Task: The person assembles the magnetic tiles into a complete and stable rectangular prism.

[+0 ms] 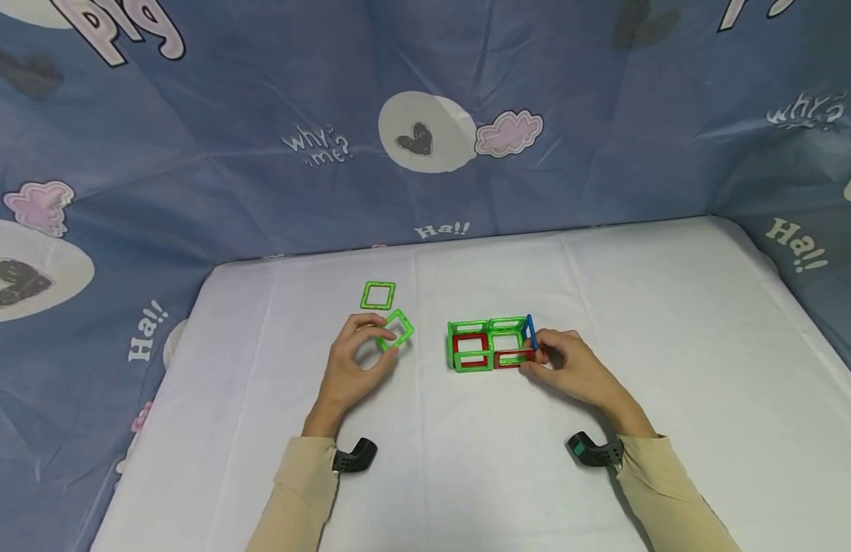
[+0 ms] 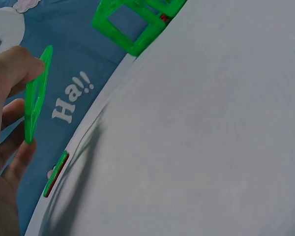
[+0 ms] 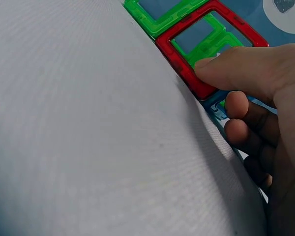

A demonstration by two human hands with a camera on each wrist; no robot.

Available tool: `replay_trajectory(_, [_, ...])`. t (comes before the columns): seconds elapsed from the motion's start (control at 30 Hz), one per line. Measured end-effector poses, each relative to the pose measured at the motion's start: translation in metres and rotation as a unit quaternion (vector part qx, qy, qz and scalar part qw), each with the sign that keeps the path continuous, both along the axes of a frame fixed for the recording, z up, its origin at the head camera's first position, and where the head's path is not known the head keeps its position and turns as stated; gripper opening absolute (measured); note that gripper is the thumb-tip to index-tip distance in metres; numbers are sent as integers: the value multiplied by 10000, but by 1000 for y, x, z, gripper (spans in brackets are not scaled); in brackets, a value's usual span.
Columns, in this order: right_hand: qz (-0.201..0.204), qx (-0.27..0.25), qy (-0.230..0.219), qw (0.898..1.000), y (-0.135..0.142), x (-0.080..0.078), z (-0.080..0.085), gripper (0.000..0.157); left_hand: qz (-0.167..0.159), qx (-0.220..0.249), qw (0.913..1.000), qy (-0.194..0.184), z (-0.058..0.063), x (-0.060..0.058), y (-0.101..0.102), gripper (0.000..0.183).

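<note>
My left hand (image 1: 349, 368) pinches a green square magnetic tile (image 1: 405, 321) between thumb and fingers, tilted and held above the white table. Just beyond it, another green square tile (image 1: 379, 308) lies flat. To the right stands a low open-topped box of magnetic tiles (image 1: 493, 359), two squares long, with green, red and blue sides. At its right end my right hand (image 1: 577, 368) holds the corner. The thumb lies on the red front tile (image 3: 181, 66), while the curled fingers are by the blue end tile (image 1: 533, 334).
A white cloth (image 1: 425, 475) covers the table. Behind it and at the sides hangs a blue printed curtain (image 1: 294, 199). Each wrist wears a black band with a camera, a left one (image 1: 355, 456) and a right one (image 1: 593, 450).
</note>
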State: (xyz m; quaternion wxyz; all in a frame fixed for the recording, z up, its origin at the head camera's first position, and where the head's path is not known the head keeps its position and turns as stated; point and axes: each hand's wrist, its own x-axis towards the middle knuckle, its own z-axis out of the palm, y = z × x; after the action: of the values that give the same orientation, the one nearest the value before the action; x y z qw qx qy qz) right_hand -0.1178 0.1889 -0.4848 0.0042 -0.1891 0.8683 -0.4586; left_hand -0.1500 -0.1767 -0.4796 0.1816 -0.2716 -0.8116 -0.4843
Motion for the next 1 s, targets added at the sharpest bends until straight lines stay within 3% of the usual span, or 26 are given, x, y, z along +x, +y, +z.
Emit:
replay_trajectory(0.27, [129,-144,25,9998,1,-1,0,20,-127,68,9999,45,1,-2,9,21])
replay_trajectory(0.7, [147,-210,-40,9997,0,0,1,20,-452,2,9989,75,10,-6,33,18])
replay_trajectory(1.0, [31,216,167,9996,2,2,1,20,-736,-72,9972,66,15,-8,49,16])
